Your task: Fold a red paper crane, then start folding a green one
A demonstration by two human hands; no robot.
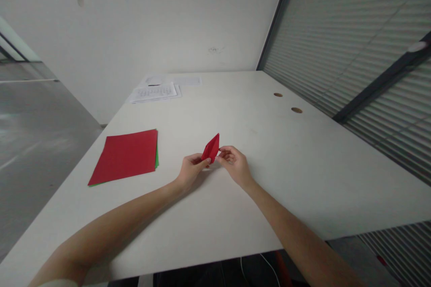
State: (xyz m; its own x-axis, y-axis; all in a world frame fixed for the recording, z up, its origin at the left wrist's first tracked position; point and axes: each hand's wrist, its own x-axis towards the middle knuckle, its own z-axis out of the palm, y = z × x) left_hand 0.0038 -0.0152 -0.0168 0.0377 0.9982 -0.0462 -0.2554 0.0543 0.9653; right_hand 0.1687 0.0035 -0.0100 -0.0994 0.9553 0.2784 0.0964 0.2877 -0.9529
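A small piece of folded red paper (211, 147), diamond-like with a pointed tip upward, is held up just above the white table. My left hand (192, 171) grips its lower left part, with the thumb across the front near the bottom. At its right edge is my right hand (235, 165), fingers curled, thumb and index fingertips at the paper's side. Creases run along the front of the folded paper. Its back, and the left fingers behind it, are partly hidden.
Left of my hands lies a stack of red paper sheets (126, 154), with a green sheet (157, 157) showing beneath. Printed papers (155, 93) lie at the table's far left. Two round holes (296, 110) pierce the white table (229, 107) near the window blinds (336, 45).
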